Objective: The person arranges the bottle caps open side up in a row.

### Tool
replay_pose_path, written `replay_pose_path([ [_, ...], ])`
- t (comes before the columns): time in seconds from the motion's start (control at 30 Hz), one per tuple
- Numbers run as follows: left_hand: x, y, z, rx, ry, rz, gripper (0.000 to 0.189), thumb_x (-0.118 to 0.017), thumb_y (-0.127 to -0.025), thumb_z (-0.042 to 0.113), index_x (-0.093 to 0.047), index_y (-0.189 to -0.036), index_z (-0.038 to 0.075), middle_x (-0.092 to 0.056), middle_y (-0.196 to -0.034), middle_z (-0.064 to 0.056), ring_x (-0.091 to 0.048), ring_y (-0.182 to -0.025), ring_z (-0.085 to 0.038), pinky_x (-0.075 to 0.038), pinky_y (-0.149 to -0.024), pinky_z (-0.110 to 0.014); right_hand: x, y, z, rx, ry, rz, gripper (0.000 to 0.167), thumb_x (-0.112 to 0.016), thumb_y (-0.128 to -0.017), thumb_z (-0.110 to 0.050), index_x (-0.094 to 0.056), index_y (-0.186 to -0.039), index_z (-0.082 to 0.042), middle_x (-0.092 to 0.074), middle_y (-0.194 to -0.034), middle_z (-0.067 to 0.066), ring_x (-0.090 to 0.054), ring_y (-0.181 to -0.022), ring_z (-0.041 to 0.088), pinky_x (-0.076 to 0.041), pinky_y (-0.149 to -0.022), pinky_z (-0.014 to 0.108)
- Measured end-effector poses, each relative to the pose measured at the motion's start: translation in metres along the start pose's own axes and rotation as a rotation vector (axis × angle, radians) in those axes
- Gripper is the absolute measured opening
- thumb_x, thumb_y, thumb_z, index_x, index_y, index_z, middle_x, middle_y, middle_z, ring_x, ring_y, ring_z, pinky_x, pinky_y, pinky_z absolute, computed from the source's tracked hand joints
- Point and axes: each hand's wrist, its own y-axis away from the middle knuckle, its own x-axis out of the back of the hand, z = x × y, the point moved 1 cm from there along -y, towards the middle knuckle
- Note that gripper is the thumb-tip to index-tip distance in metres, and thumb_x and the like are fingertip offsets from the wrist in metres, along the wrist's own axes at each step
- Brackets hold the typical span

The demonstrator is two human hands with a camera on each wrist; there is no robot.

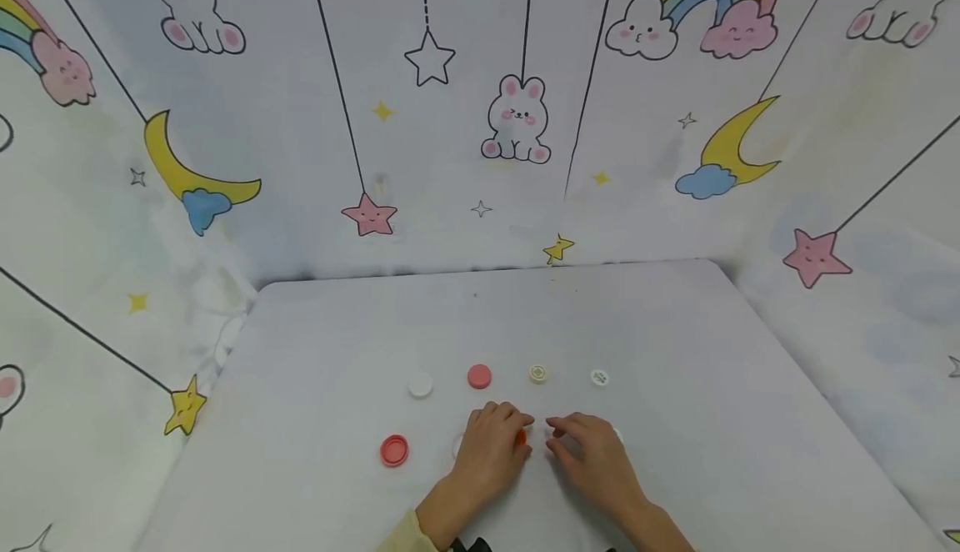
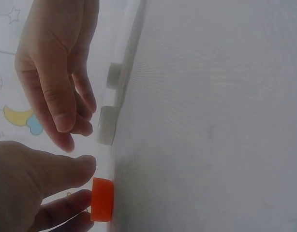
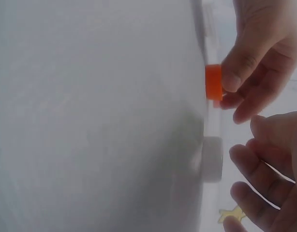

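An orange bottle cap (image 1: 521, 437) sits on the table beside my left hand (image 1: 489, 449). In the left wrist view, the thumb is just above this orange cap (image 2: 102, 199), with bent fingers behind it and no pinch on it. My right hand (image 1: 591, 454) hovers facing the left one, its fingers loosely bent and nothing between them. Close to its fingertips in the right wrist view stands a white cap (image 3: 212, 159). Another white cap (image 1: 618, 434) shows partly behind the right hand. The left hand mostly covers a further white cap (image 1: 457, 445).
A red cap (image 1: 393, 450) lies left of the hands. Farther back is a row with a white cap (image 1: 421, 385), a pinkish-red cap (image 1: 479, 376), a cream cap (image 1: 537, 373) and a white patterned cap (image 1: 599, 378). The white table (image 1: 337, 327) meets a cartoon-printed backdrop.
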Motion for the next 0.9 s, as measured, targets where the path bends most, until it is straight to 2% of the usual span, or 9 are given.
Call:
replay_pose_path([
  [0.43,-0.008,-0.005,0.011,-0.047,-0.041,-0.004,0.030,-0.082,-0.076,0.021,-0.072,-0.104,0.018,-0.064,-0.095,0.007,-0.057,-0.091,-0.013,-0.043,-0.078,-0.032,0.009,0.011,0.012,-0.025,0.025,0.006,0.030,-0.087,-0.070,-0.011,-0.076,-0.097,-0.014,-0.068,-0.083,-0.012,-0.062,-0.080,0.004,-0.051,-0.076,0.037],
  [0.67,-0.011,-0.007,0.015,-0.074,-0.068,0.002,0.032,-0.083,-0.075,0.023,-0.072,-0.104,0.018,-0.064,-0.095,0.006,-0.057,-0.090,-0.014,-0.043,-0.077,-0.032,0.014,0.013,0.013,-0.027,0.040,0.010,0.033,-0.089,-0.066,-0.009,-0.076,-0.097,-0.012,-0.069,-0.088,-0.007,-0.064,-0.083,0.009,-0.052,-0.077,0.039],
  [0.9,-0.011,-0.011,0.020,-0.048,-0.070,-0.067,0.035,-0.083,-0.075,0.025,-0.071,-0.107,0.018,-0.064,-0.096,0.005,-0.057,-0.091,-0.015,-0.044,-0.079,-0.036,0.018,0.015,0.015,-0.089,0.087,-0.035,0.034,-0.089,-0.066,-0.010,-0.075,-0.097,-0.009,-0.068,-0.091,-0.006,-0.065,-0.086,0.012,-0.052,-0.078,0.039],
])
